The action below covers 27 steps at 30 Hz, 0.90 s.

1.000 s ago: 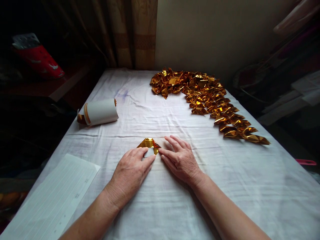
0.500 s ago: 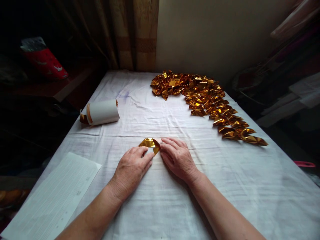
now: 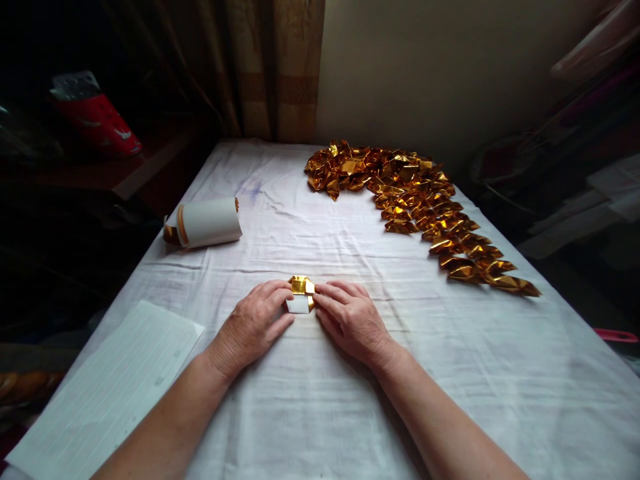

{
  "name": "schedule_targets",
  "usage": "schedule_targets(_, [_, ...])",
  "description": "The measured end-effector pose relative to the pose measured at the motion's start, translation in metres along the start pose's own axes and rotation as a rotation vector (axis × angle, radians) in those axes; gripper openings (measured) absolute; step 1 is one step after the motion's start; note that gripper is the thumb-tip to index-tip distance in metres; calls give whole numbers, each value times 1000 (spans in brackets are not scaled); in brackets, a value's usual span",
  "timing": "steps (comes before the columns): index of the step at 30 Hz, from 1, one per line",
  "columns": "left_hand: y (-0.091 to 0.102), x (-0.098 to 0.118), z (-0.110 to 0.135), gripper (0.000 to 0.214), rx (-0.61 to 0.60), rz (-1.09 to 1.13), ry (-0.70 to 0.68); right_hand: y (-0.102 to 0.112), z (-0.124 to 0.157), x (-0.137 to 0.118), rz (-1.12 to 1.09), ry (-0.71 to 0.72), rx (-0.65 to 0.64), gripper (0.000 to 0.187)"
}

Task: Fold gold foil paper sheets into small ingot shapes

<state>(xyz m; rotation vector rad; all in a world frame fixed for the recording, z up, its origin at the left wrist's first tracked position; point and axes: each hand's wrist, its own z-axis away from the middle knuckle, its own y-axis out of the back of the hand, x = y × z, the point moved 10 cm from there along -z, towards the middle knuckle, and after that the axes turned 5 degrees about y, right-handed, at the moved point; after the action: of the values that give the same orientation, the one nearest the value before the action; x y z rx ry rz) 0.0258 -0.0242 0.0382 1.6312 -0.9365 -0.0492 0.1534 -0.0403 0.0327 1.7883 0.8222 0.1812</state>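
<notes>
A small sheet of gold foil paper (image 3: 299, 285), partly folded and showing a white underside, lies flat between my hands at the middle of the table. My left hand (image 3: 255, 319) grips its left edge, fingertips above and thumb held low beside the white part. On the other side, my right hand (image 3: 350, 316) has bent fingers pressed together against the paper's right edge. The right thumb is mostly hidden under that hand.
A curving row of folded gold foil pieces (image 3: 413, 177) runs along the back right. At the left are a white roll with a band (image 3: 213, 223) and a lined paper sheet (image 3: 110, 387). A red container (image 3: 100, 123) stands on a side shelf. White cloth (image 3: 320, 413) covers the table.
The foil paper's sides have been folded inward, making it narrower and squarer. My left hand has shifted slightly left, with its thumb now further from the foil. The view has moved slightly.
</notes>
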Motion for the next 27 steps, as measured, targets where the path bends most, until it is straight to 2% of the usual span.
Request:
schedule_targets(3, [5, -11, -2, 19, -25, 56, 29, 0, 0, 0, -2, -6, -4, 26])
schedule_targets(8, [9, -18, -3, 6, 1, 38, 42, 0, 0, -1, -21, -5, 1, 27])
schedule_targets(17, [7, -10, -4, 19, 37, -125, -70, 0, -1, -1, -30, -9, 4, 27])
schedule_targets(27, [4, -5, -4, 25, 105, -231, -92, 1, -4, -2, -23, -33, 46, 24])
